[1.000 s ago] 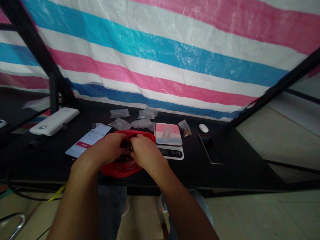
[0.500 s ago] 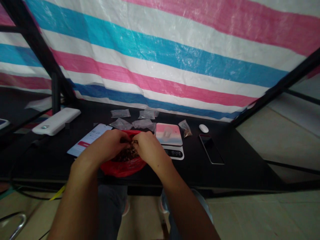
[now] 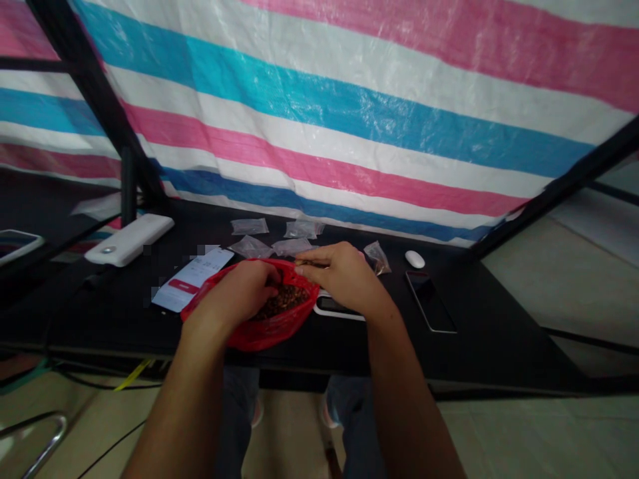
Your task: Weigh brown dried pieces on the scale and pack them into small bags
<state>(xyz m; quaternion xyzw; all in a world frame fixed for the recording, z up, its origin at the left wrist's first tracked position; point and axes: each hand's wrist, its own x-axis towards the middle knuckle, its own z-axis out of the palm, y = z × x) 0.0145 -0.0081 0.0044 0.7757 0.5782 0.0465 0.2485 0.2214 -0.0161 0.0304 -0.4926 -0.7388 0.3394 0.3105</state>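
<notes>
A red plastic bag [image 3: 254, 336] stands open on the black table, filled with small brown dried pieces [image 3: 287, 299]. Over its left side, my left hand [image 3: 249, 286] reaches in with curled fingers; whatever they hold is hidden. My right hand [image 3: 342, 273] is above the bag's right rim, thumb and fingers pinched on a few small brown pieces [image 3: 303, 262] too small to name exactly. Under that hand lies a white digital scale [image 3: 322, 309], its plate mostly covered. Just beyond it sits a small clear bag with brown contents [image 3: 378, 257].
Several small clear bags [image 3: 249, 227] lie behind the red bag. A lit phone [image 3: 184, 283] is at left, near a white oblong device [image 3: 130, 239]. To the right are a white mouse [image 3: 415, 259] and a dark phone [image 3: 430, 303]. Striped sheeting [image 3: 319, 133] hangs behind.
My right hand has come up out of the red bag and moved right over the scale, small brown pieces in its fingertips. My left hand stays in the bag. The view has shifted slightly.
</notes>
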